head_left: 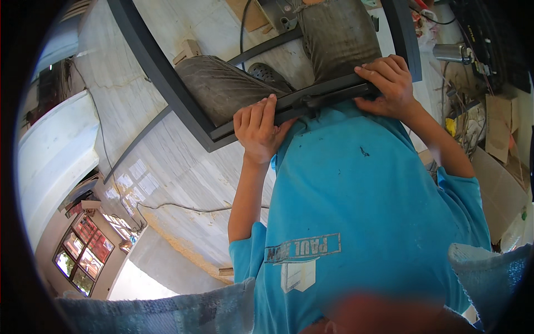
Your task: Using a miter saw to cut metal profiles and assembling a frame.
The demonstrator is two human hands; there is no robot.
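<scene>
A dark grey frame (166,72), which looks like a window sash, lies across my lap with my trousered legs inside its opening. My left hand (258,128) is closed over the near rail close to the left corner, fingers on top and thumb underneath. Toward the right corner, my right hand (386,86) grips the same rail, its fingers bent over the edge. Between the two hands, a black handle-like fitting (312,102) sits on the rail. The near rail is close to my blue shirt. The far side of the frame is cut off by the picture's top edge.
Pale floor tiles (172,161) carry a thin cable (194,209) and a long dark strip (136,142). Wood blocks (189,50) lie beyond my left knee. On the right are a silver cylinder (451,53), cardboard (498,125) and clutter. A pale curved surface (58,150) stands left.
</scene>
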